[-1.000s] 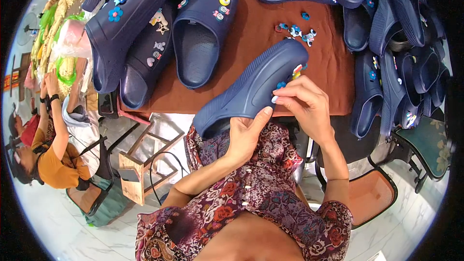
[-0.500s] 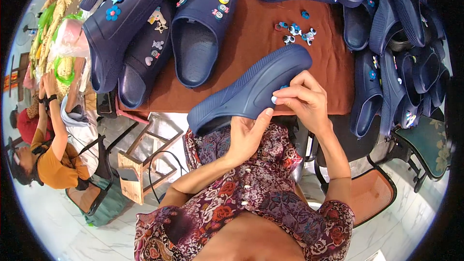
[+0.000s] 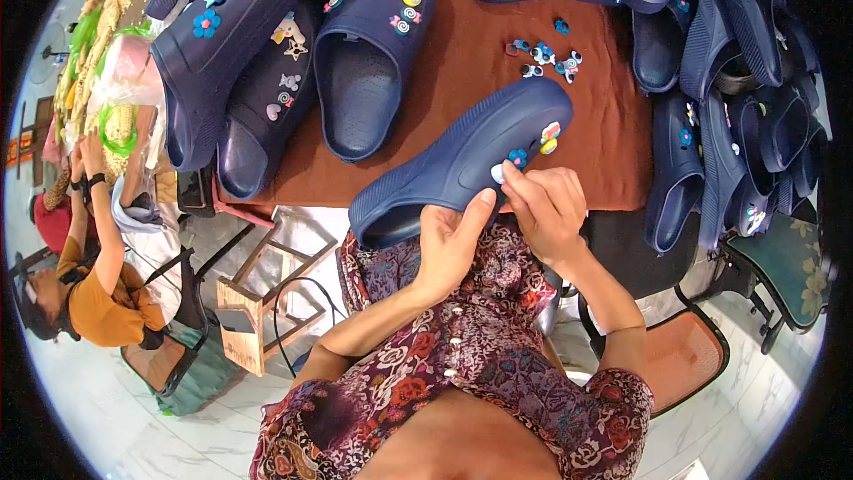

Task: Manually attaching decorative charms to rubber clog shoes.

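A dark blue clog (image 3: 444,169) lies across the near edge of a brown-covered table (image 3: 462,53), tilted on its side. My left hand (image 3: 449,244) grips its lower side from underneath. My right hand (image 3: 544,206) pinches at the clog's upper near the toe, where small coloured charms (image 3: 544,138) sit. My fingertips cover a white charm at the clog's surface. A few loose charms (image 3: 542,52) lie on the cloth beyond the toe.
Several more dark blue clogs (image 3: 373,53) with charms lie at the back left, and a heap of them (image 3: 737,98) at the right. A person in an orange top (image 3: 93,293) sits at the left. A wooden stool (image 3: 258,302) and an orange seat (image 3: 684,356) stand below.
The clog has turned so its charm-bearing upper faces up. My right hand has shifted slightly right along the toe area; my left hand keeps its hold.
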Motion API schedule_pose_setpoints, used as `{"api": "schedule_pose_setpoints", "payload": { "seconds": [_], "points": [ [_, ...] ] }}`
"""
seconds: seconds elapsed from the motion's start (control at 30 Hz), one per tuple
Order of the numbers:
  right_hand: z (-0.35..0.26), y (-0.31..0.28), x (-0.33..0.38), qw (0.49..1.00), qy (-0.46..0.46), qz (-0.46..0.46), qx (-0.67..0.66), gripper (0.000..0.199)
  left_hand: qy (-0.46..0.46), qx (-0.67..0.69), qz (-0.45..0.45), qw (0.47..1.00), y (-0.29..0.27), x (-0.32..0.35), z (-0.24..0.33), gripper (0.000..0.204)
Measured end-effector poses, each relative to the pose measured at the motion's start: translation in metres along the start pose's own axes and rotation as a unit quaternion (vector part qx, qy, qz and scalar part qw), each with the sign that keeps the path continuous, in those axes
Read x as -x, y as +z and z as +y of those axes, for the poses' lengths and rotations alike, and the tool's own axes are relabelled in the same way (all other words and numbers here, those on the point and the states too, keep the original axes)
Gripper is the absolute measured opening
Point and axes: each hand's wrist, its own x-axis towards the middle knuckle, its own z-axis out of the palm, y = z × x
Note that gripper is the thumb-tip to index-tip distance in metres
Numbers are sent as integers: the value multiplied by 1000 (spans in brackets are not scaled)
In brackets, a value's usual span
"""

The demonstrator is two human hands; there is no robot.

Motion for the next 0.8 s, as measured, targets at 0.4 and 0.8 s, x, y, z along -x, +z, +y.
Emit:
{"api": "schedule_pose_setpoints", "payload": {
  "seconds": [0.4, 0.8],
  "points": [
    [-6, -3, -3, 997, -30, -38, 55, 46, 11, -2, 15, 1000, -1, -2, -5, 30],
    [-2, 4, -6, 984, 120, -39, -125, 31, -153, 143, 90, 974, -5, -20, -1, 27]
  ]
}}
